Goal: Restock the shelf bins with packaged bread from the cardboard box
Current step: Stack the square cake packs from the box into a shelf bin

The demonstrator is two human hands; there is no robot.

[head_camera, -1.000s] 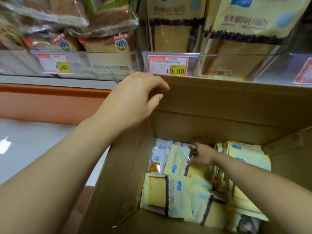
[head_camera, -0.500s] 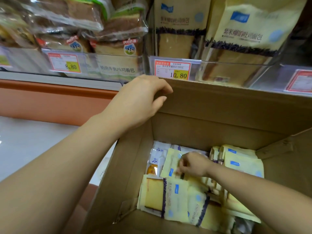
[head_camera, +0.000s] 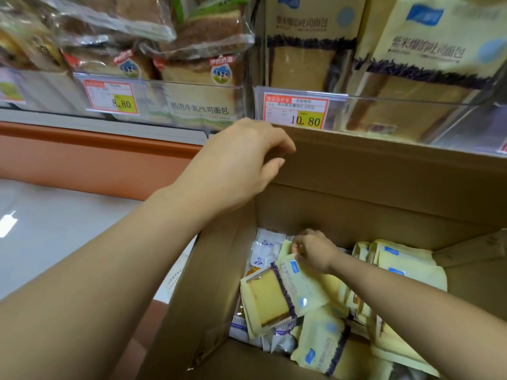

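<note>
Open cardboard box (head_camera: 384,187) filling 3 to 6 o'clock, clear shelf bins (head_camera: 411,111) at 12 o'clock, left hand (head_camera: 238,165) fingers curled over the box's far flap edge, right hand (head_camera: 315,250) inside, fingers pinching top of yellow bread pack (head_camera: 277,294) at 6 o'clock

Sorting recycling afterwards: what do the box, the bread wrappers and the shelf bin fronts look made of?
Box: brown cardboard, matte, with folded flaps. Bread wrapper: thin plastic film, pale yellow print, glossy clear window. Shelf bin front: clear rigid plastic, probably acrylic, bread visible through it.
</note>
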